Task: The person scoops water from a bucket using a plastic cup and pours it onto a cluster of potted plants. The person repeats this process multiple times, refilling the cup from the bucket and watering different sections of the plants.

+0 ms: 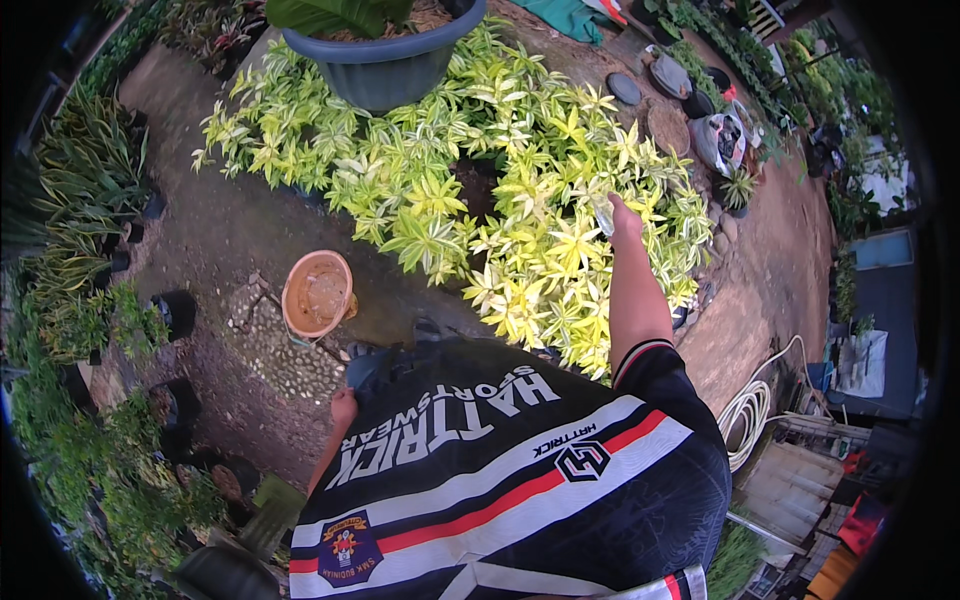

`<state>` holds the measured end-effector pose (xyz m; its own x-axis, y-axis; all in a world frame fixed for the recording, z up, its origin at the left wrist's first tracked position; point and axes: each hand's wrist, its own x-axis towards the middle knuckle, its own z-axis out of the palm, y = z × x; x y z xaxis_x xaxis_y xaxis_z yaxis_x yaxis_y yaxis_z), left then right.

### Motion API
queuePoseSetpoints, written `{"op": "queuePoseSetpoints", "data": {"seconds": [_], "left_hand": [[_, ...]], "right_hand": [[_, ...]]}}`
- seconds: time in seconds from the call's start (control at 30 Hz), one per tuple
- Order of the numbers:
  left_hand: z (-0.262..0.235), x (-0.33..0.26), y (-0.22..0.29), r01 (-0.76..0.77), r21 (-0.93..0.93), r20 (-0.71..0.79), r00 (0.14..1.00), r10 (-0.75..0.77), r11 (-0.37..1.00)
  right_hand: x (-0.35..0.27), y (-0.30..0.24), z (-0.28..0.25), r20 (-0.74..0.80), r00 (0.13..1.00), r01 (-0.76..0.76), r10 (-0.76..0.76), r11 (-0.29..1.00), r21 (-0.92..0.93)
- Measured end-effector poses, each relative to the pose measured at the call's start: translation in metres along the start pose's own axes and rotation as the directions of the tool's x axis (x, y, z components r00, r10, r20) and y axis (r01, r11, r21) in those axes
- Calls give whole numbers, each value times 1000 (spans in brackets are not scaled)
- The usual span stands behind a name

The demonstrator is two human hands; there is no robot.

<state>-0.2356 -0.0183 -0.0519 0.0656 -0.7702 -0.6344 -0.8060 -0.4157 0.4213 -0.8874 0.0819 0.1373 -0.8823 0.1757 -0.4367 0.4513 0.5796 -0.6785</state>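
Your right hand (624,217) is down among the yellow-green plants (470,190), out at the far side of the big leafy clump that fills the middle of the ground in front of you. Something small and pale sits at your fingers (607,214), but I cannot tell what it is, or whether your fingers are closed on it or just touching a leaf. If you pull hard, you could snap a stem or tear leaves, because they are packed tight around your hand. You are leaning far over, so you could tip forward into the plants. Your right arm is stretched straight out, palm down. Your left hand (344,407) hangs low by your hip, and I cannot tell if it holds anything. An orange bucket (318,294) stands on the path near it, and a grey pot (385,55) sits beyond the plants.
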Motion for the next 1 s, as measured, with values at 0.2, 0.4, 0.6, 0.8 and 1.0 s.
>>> {"op": "queuePoseSetpoints", "data": {"seconds": [0.2,0.4,0.6,0.8,1.0], "left_hand": [[3,11,-13,-11,40,19,1000,10,999],[4,5,-6,-61,-2,27,998,61,998],[17,26,-33,-28,-125,36,999,32,992],[12,14,-14,-25,-124,48,998,31,992],[12,14,-16,2,-123,37,999,3,992]], "right_hand": [[-10,-12,9,-18,999,29,-30,999,-35],[1,-14,14,-46,998,36,-38,998,-43],[14,-16,26,-43,998,39,-40,999,-22],[8,-24,30,-42,997,57,-58,998,-23],[-5,-36,34,-5,998,68,-69,995,-77]]}}
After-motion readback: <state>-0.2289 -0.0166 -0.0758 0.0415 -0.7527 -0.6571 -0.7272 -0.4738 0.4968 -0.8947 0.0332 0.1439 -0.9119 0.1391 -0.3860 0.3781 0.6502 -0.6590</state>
